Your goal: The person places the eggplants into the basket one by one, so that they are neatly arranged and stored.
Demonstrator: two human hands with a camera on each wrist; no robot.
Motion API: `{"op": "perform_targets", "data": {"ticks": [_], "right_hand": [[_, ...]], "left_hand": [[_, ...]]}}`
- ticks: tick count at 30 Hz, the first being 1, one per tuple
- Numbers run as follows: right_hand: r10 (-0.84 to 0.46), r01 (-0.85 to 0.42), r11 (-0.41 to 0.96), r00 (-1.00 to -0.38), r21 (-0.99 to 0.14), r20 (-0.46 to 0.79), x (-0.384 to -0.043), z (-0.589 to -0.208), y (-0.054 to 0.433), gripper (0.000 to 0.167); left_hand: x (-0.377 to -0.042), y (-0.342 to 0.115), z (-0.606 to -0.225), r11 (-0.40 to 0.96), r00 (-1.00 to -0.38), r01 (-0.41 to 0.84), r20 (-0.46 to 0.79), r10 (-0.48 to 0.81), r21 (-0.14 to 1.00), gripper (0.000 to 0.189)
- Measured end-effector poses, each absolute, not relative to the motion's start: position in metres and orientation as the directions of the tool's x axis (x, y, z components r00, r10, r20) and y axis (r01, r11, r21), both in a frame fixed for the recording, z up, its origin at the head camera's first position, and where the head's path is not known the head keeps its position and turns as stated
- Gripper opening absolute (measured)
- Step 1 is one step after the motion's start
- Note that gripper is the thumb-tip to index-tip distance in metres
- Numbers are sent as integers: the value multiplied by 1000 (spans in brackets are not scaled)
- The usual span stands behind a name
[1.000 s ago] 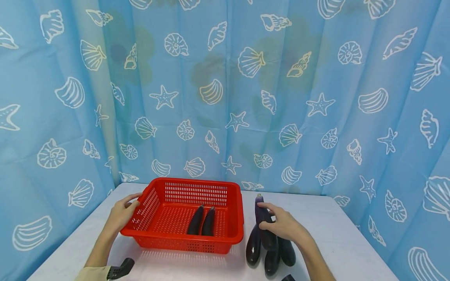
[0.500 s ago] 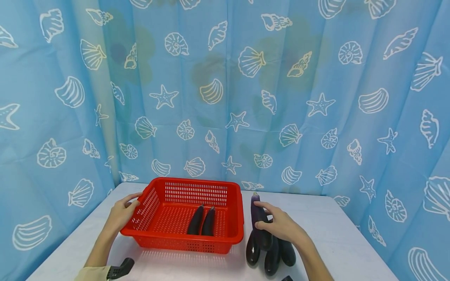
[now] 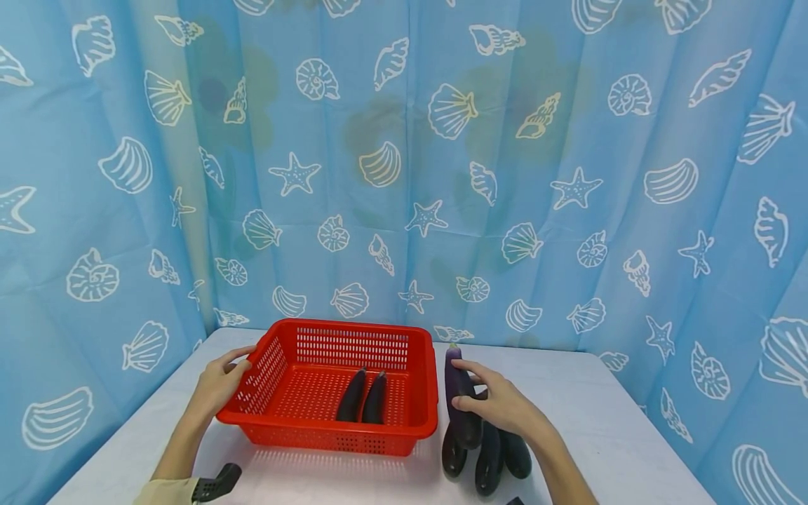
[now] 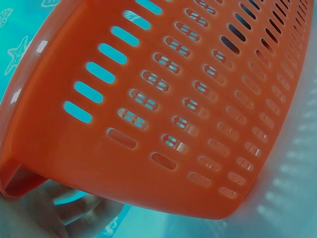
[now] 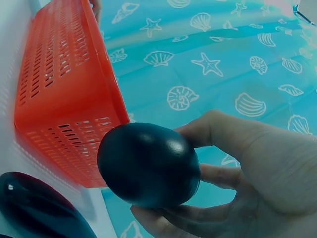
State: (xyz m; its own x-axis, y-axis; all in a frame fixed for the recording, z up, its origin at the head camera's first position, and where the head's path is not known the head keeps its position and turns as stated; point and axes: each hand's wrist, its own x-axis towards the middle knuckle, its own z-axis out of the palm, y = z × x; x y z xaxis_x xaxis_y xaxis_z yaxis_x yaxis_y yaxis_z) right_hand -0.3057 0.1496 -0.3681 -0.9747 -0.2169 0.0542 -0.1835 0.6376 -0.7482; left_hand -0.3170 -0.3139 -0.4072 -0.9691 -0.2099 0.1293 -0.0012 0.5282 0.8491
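Background: blue shell-print curtain (image 3: pixel 379 231) behind a white table (image 3: pixel 587 407).
Held eggplant (image 3: pixel 467 429): above the loose eggplants (image 3: pixel 489 463), right of the red basket (image 3: pixel 303 436), long axis running front to back, stem end far.
Right hand (image 3: pixel 503 403): nearer, clamped round that eggplant.
Left hand (image 3: pixel 219 382): grips the basket's left rim.
Writing: none readable.

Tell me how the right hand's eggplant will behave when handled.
The held eggplant probably feels slippery: its skin shines. Its rounded body looks apt to roll. It is likely firm, showing no sag in the right hand.
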Motion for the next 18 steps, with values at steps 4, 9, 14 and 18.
{"op": "perform_targets", "data": {"ticks": [4,9,14,18], "right_hand": [[-223,-184,625,-973,-759,53,-306,-369,148,72],[-230,-186,610,-972,-770,53,-305,-369,146,72],[-273,-218,575,-960,-789,66,-306,-369,145,73],[-301,-234,557,-951,-797,70,-306,-369,144,73]], "left_hand": [[-317,-314,-407,530,-969,-2,129,-210,848,52],[-316,-314,-406,530,-969,3,132,-207,848,52],[-316,-314,-406,535,-969,4,135,-206,845,52],[-317,-314,-406,541,-969,7,140,-205,841,51]]}}
